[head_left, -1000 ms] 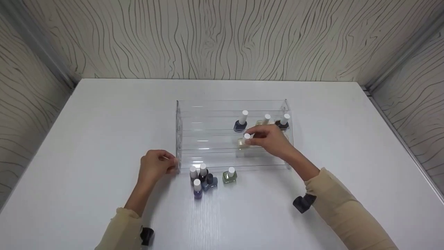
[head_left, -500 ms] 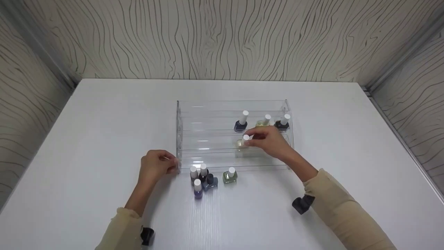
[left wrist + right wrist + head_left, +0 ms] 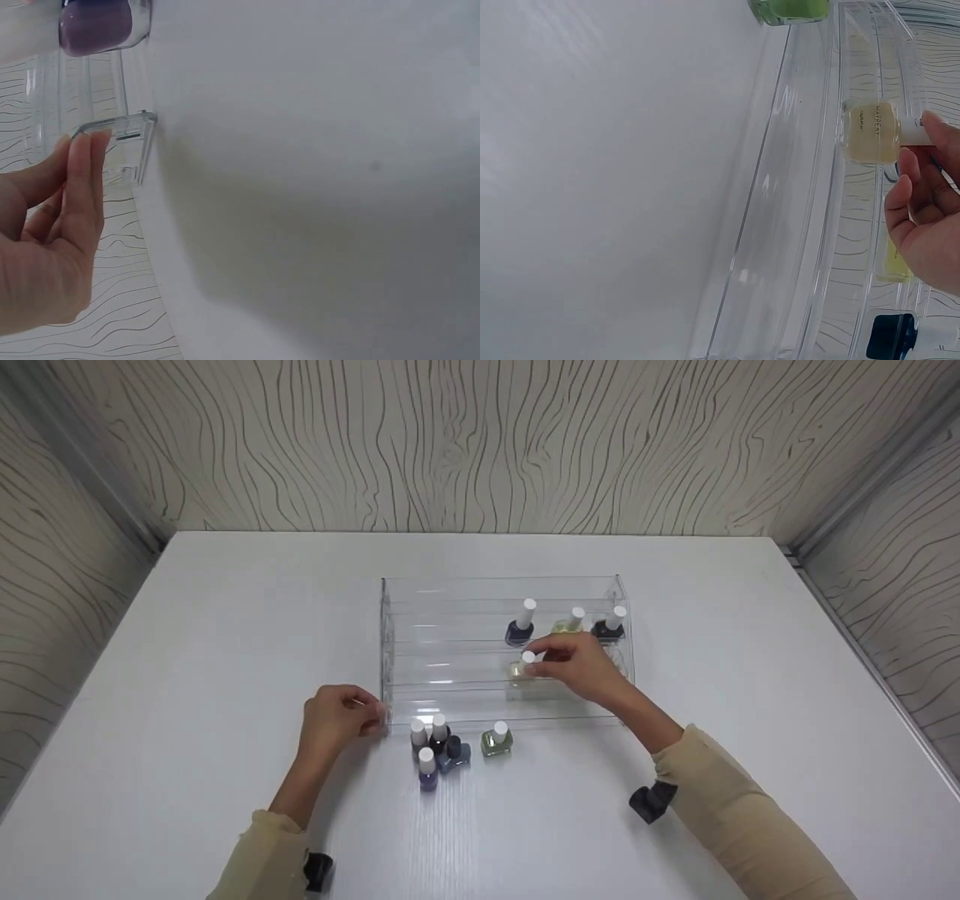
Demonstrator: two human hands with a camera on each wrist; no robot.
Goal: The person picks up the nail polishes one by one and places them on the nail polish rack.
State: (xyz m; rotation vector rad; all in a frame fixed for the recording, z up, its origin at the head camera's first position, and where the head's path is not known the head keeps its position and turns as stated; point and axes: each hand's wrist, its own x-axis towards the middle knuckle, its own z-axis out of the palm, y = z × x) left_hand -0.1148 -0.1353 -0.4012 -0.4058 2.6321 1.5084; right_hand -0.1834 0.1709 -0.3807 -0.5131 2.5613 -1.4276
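Observation:
A clear tiered acrylic rack (image 3: 450,666) stands on the white table. At its front left corner my left hand (image 3: 341,718) pinches the edge of the side panel; the left wrist view shows thumb and fingertips on that clear corner (image 3: 135,124). My right hand (image 3: 585,664) holds a cream nail polish bottle (image 3: 874,133) by its white cap, upright at a middle tier. On the tier behind stand a dark blue bottle (image 3: 519,632), a pale yellow bottle (image 3: 568,625) and a dark bottle (image 3: 607,630). My right hand partly hides the rack's right side.
In front of the rack stand a green bottle (image 3: 496,742), a purple bottle (image 3: 427,778), a blue-grey bottle (image 3: 455,759) and two darker ones with white caps. A wood-grain patterned wall (image 3: 450,450) rises behind the table.
My right hand has shifted slightly left along the tier with the cream nail polish bottle. The left hand keeps its place on the rack's corner.

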